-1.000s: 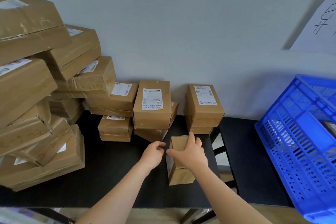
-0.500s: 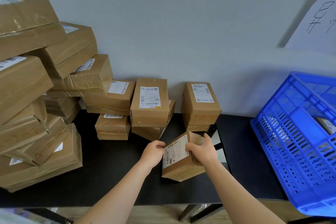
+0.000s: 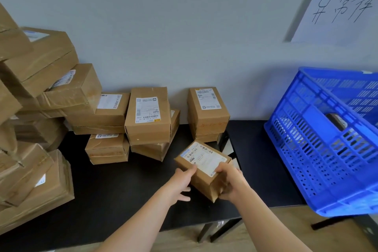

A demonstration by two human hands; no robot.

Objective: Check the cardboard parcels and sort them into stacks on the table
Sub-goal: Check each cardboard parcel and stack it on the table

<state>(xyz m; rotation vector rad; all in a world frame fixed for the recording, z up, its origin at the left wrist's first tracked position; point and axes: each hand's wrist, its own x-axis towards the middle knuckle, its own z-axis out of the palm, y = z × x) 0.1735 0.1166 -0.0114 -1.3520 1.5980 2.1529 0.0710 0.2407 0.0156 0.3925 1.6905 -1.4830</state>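
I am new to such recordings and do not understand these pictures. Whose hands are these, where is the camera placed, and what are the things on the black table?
There is no machine here. A person works with bare hands, and the camera sits on that person's head, looking forward and down. The left hand and the right hand both grip one small parcel, which is tilted with its white label facing up. On the black table stand more cardboard parcels: a tall pile at the left and lower stacks along the grey wall. At the right is a blue crate. A handwritten paper sheet hangs on that wall.
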